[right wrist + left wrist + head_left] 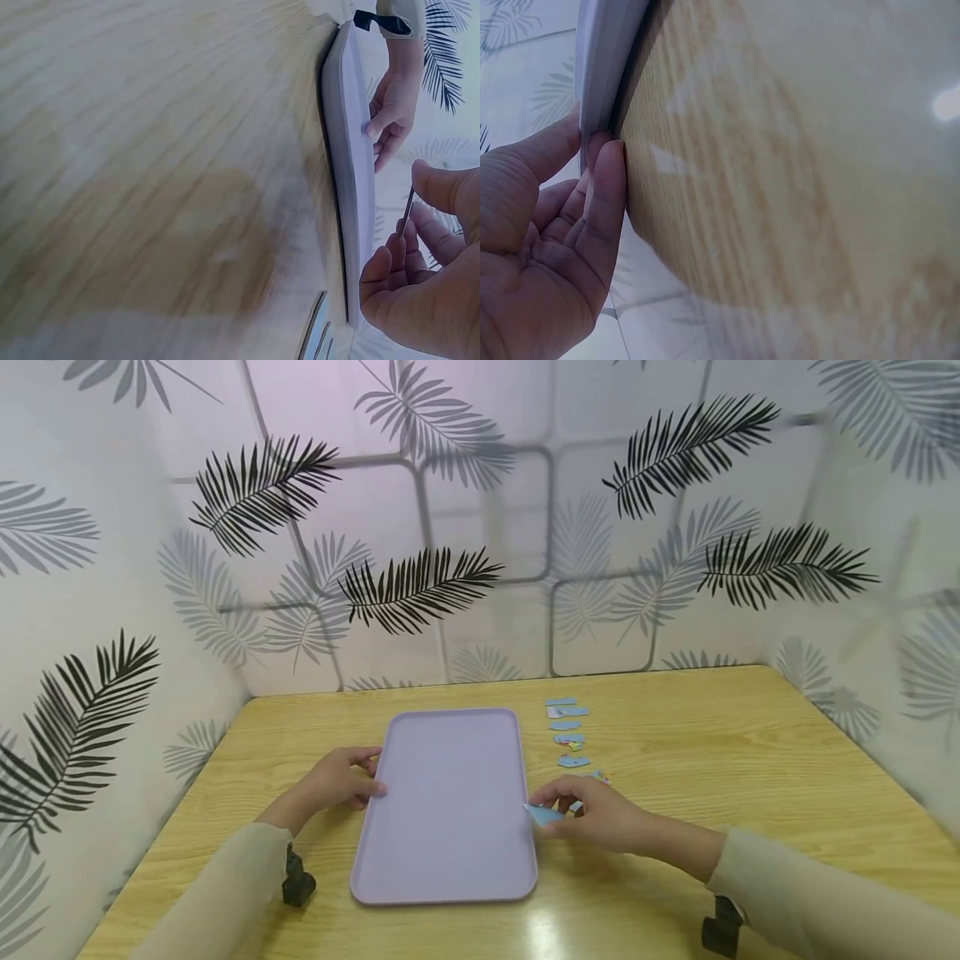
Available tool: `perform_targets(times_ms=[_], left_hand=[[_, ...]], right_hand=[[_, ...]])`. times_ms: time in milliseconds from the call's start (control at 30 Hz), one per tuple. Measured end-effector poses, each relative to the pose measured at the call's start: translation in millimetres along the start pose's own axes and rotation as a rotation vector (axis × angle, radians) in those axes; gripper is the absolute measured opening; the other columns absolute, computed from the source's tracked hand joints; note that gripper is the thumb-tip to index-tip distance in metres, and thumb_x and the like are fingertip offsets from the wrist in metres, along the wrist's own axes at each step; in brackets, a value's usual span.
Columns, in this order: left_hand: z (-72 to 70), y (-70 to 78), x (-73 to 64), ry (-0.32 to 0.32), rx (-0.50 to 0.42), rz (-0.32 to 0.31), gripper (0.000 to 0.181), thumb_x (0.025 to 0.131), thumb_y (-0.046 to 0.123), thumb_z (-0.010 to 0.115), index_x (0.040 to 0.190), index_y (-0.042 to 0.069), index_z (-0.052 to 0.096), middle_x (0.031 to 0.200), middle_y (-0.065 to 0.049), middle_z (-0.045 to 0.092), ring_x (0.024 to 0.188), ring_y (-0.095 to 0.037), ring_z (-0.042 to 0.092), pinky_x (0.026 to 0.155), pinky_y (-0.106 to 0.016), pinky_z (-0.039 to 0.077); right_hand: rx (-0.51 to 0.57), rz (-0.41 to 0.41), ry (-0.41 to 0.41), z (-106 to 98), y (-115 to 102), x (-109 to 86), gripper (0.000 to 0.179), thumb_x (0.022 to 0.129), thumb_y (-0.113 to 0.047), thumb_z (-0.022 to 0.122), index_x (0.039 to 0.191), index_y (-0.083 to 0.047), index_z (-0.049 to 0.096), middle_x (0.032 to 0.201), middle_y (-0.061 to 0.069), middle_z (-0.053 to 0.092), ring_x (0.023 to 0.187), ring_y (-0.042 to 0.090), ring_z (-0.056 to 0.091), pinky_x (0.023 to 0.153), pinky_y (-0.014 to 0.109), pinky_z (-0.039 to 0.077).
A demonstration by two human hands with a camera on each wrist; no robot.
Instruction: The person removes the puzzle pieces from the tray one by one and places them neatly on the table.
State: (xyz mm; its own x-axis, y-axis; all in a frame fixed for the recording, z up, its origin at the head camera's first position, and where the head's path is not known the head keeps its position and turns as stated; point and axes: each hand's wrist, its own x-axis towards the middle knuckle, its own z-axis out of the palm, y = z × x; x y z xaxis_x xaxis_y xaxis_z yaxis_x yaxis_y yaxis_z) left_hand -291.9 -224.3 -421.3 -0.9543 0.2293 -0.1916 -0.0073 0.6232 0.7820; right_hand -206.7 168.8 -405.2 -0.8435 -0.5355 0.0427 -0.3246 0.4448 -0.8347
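A pale purple tray [450, 810] lies on the wooden table. My left hand [339, 783] grips its left rim, the thumb over the edge and the fingers against the outer side; the left wrist view shows this left hand [555, 232] close up. Over the tray's right edge, my right hand [592, 814] pinches a thin light blue puzzle piece [545, 815] between thumb and fingers. Seen edge-on in the right wrist view, the piece [407, 212] is a dark, narrow line, held tilted above the table.
To the right of the tray, several light blue puzzle pieces [573, 762] lie in a column running toward the back, some with coloured print. My right hand partly hides the nearest ones. A leaf-patterned wall covering [480, 527] stands behind the table [720, 760].
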Motion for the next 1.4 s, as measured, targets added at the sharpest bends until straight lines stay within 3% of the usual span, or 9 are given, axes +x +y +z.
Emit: perform_targets(times_ms=[367, 600, 867, 1100, 1400], left_hand=[[0.2, -0.7, 0.7, -0.001, -0.006, -0.010, 0.075, 0.081, 0.005, 0.079, 0.145, -0.003, 0.041, 0.106, -0.012, 0.056, 0.065, -0.015, 0.061, 0.058, -0.032, 0.056], [-0.7, 0.3, 1.1, 0.000, -0.001, -0.007, 0.074, 0.081, 0.004, 0.078, 0.145, -0.003, 0.041, 0.106, -0.012, 0.055, 0.065, -0.015, 0.061, 0.058, -0.032, 0.056], [-1.9, 0.0, 1.2, -0.010, 0.003, -0.009, 0.074, 0.081, 0.005, 0.078, 0.145, -0.003, 0.040, 0.107, -0.012, 0.055, 0.065, -0.015, 0.060, 0.058, -0.032, 0.056], [-1.4, -1.1, 2.6, -0.015, -0.001, -0.026, 0.075, 0.081, 0.006, 0.079, 0.145, -0.001, 0.041, 0.106, -0.012, 0.054, 0.066, -0.016, 0.060, 0.058, -0.031, 0.056], [-1.6, -2.1, 2.8, -0.011, 0.005, -0.019, 0.076, 0.081, 0.006, 0.079, 0.145, -0.001, 0.041, 0.107, -0.012, 0.055, 0.066, -0.016, 0.060, 0.059, -0.032, 0.056]], right_hand=[[-0.060, -0.044, 0.012, -16, 18, -24.3, 0.030, 0.087, -0.017, 0.075, 0.113, -0.007, 0.067, 0.103, 0.000, 0.062, 0.089, 0.018, 0.050, 0.071, 0.025, 0.047], [-0.044, -0.074, -0.005, -25, 29, -34.7, 0.030, 0.087, -0.013, 0.074, 0.114, -0.005, 0.065, 0.102, 0.003, 0.061, 0.088, 0.016, 0.050, 0.070, 0.024, 0.049], [-0.084, -0.087, -0.024, -31, 39, -39.6, 0.029, 0.088, -0.015, 0.074, 0.114, -0.007, 0.065, 0.113, 0.004, 0.062, 0.093, 0.014, 0.054, 0.075, 0.026, 0.050], [-0.093, -0.140, -0.058, -32, 45, -42.1, 0.030, 0.088, -0.014, 0.073, 0.115, -0.007, 0.065, 0.113, 0.004, 0.061, 0.100, 0.015, 0.055, 0.083, 0.026, 0.049], [-0.085, -0.135, -0.055, -31, 49, -43.1, 0.030, 0.087, -0.013, 0.074, 0.114, -0.007, 0.066, 0.111, 0.005, 0.060, 0.097, 0.014, 0.055, 0.078, 0.026, 0.050]])
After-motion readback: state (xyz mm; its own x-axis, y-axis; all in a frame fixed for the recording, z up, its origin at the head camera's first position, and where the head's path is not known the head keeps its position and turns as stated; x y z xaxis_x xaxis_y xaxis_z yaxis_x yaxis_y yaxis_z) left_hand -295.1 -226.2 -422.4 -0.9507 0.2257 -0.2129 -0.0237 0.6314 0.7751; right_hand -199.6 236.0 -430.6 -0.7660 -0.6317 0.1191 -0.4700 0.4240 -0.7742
